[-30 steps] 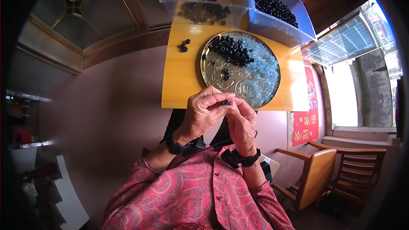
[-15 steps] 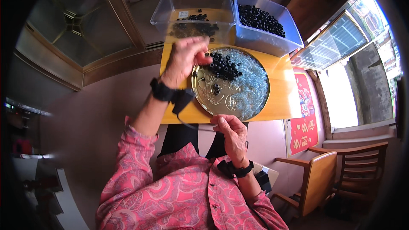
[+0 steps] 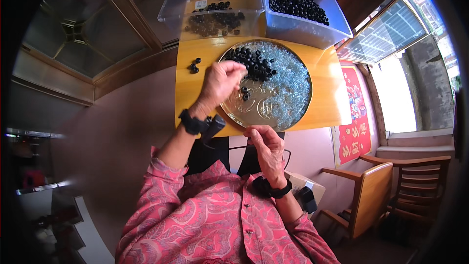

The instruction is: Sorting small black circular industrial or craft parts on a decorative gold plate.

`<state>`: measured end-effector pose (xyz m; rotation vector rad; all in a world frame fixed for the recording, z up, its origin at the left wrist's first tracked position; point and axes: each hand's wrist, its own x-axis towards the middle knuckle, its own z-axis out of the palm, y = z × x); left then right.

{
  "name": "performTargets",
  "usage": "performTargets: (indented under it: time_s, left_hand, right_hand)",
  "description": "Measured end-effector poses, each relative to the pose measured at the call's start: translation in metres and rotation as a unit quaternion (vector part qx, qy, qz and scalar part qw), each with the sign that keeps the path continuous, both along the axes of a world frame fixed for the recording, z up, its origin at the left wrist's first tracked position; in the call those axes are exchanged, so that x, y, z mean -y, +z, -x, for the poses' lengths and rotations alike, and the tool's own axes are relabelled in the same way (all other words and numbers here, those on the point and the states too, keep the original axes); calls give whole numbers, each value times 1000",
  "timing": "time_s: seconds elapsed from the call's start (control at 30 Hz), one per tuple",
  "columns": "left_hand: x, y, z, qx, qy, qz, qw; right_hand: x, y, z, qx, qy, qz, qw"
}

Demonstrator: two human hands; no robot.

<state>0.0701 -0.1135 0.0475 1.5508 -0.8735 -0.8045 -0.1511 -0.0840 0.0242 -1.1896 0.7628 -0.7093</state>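
A round gold tray [image 3: 239, 110] lies on the wooden table. Small black barrel-shaped beads [image 3: 254, 63] are heaped on its far left part, and tiny clear bluish beads [image 3: 293, 80] cover its right side. Over the tray's left part is my left hand [image 3: 221, 85], thumb and fingers pinched together beside the black heap. Whatever is between those fingertips is too small to make out. My right hand [image 3: 267, 145] is at the tray's near rim, thumb and forefinger pressed together. What it pinches cannot be made out either.
Behind the tray stand two clear plastic bins: the left bin [image 3: 171, 1] has scattered black pieces, and the right bin [image 3: 308, 33] holds many more. Several loose black beads [image 3: 195, 66] lie on the table [image 3: 188, 98] at left. Wooden chairs [image 3: 371, 190] stand at right.
My left hand has come nearer and down from the tray's far left edge, uncovering loose black beads on the table. My right hand stays by the near rim. The view has shifted slightly.
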Motion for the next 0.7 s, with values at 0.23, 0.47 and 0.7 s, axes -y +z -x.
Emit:
performTargets:
  time_s: [0.23,0.47,0.7]
  left_hand:
    - [-27,-45,38,338,6,33,940]
    - [-42,-44,41,272,-24,-25,962]
    - [-32,-40,43,338,23,45,940]
  right_hand:
    - [-2,-13,-5,-22,-4,52,998]
    - [-1,-18,-6,-36,-14,75,996]
    - [3,-21,-8,-63,-19,166,984]
